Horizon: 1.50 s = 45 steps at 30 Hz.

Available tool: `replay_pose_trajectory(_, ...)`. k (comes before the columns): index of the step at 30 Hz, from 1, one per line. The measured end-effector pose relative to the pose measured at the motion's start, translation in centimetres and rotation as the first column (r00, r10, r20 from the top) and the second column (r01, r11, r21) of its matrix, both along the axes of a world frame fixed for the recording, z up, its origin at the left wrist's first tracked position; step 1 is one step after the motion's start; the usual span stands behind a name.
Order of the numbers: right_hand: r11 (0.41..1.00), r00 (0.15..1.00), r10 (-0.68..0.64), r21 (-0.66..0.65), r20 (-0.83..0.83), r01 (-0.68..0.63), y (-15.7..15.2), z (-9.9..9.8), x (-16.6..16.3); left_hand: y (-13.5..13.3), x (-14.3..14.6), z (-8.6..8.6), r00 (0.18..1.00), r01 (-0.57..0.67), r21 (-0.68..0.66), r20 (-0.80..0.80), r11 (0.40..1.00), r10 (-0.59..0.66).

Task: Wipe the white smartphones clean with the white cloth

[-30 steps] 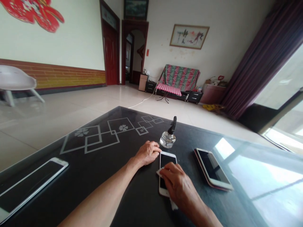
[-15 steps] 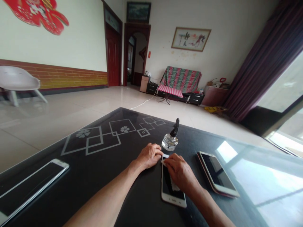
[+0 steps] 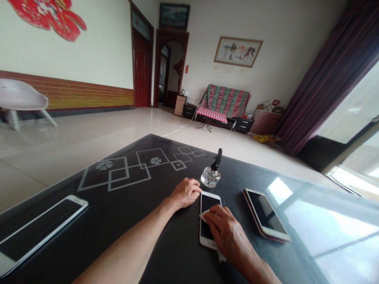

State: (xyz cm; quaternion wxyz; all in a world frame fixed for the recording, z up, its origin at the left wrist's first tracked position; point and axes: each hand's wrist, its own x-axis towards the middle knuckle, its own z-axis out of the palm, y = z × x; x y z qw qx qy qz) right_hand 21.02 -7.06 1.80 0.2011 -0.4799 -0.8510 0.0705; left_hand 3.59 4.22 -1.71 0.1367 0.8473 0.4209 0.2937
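Note:
A white phone (image 3: 209, 202) lies face up on the black glass table (image 3: 154, 221) in front of me. My left hand (image 3: 186, 192) rests with curled fingers against the phone's far left corner, holding it still. My right hand (image 3: 225, 230) presses a small white cloth (image 3: 205, 215) flat on the phone's screen, covering its near half. Just beyond the phone stands a small clear glass spray bottle (image 3: 211, 176) with a black nozzle.
A second phone in a pink case (image 3: 265, 213) lies to the right. A large white phone (image 3: 38, 232) lies at the table's left edge. Window glare covers the table's right side. A white chair (image 3: 20, 100) and a covered sofa (image 3: 225, 103) stand across the room.
My right hand slid the cloth up to the phone's far end, then back down toward me over the screen. My left hand stayed at the phone's corner.

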Motion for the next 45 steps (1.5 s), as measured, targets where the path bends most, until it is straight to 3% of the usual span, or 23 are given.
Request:
replay_pose_trajectory(5,0.992,0.997,0.080,-0.095,-0.017,-0.081,-2.1,0.0,1.0,-0.1,0.0,0.0,1.000,-0.005,-0.002,0.002,1.000,0.005)
replay_pose_trajectory(11,0.980,0.985,0.167,-0.101,-0.049,-0.171,-1.2,-0.2,1.5,-0.2,0.0,-0.2,1.000,-0.015,0.004,0.011,1.000,0.015)
replay_pose_trajectory(18,0.999,0.998,0.054,-0.001,-0.014,-0.054,2.8,0.0,2.1,-0.1,0.1,-0.3,0.999,-0.012,0.009,0.040,1.000,0.012)
replay_pose_trajectory(23,0.993,0.999,-0.040,0.111,-0.010,0.041,5.6,-0.9,2.2,-0.2,0.0,-0.3,0.999,-0.018,-0.004,0.049,1.000,0.018)
replay_pose_trajectory(30,0.976,0.989,-0.134,0.165,-0.058,0.142,6.4,-1.9,2.6,-0.2,0.0,-0.2,0.999,-0.014,-0.017,0.036,1.000,0.014)
replay_pose_trajectory(38,0.996,1.000,-0.012,-0.090,-0.012,0.011,3.9,0.8,3.2,-0.1,0.0,-0.3,0.999,-0.011,-0.018,0.038,1.000,0.012)
replay_pose_trajectory(45,0.897,0.995,0.096,-0.436,0.034,-0.072,1.5,4.5,3.7,-0.1,0.0,-0.3,0.999,-0.010,-0.024,0.036,1.000,0.011)
